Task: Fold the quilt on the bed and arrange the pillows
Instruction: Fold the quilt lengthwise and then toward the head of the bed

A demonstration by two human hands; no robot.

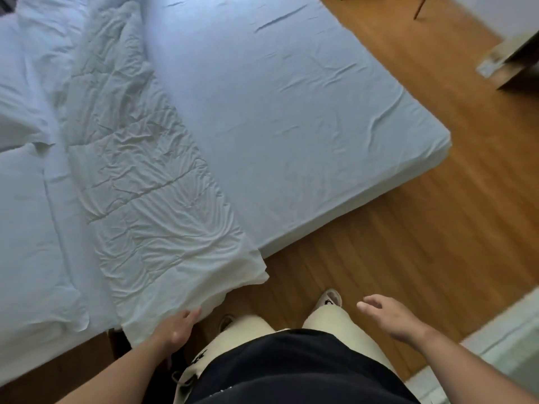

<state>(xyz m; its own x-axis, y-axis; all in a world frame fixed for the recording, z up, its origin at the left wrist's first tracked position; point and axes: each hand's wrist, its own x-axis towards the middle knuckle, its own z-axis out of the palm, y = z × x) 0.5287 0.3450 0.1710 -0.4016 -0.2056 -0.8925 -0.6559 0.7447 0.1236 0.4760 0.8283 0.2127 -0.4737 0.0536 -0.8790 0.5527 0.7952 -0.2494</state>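
A white, creased quilt (140, 176) lies folded into a long strip across the bed (291, 112), which has a pale blue sheet. The strip's near end hangs over the bed's front edge. My left hand (178, 328) touches that overhanging end from below, its fingers against the fabric; whether they grip it is unclear. My right hand (390, 316) hovers over the floor to the right, fingers relaxed and holding nothing. White bedding, possibly pillows (17, 91), lies bunched at the far left.
Wooden floor (408, 243) surrounds the bed's near right corner. A cardboard box (513, 62) stands at the upper right, beside a dark furniture leg (420, 8). A pale wall or door edge (507, 339) runs along the lower right.
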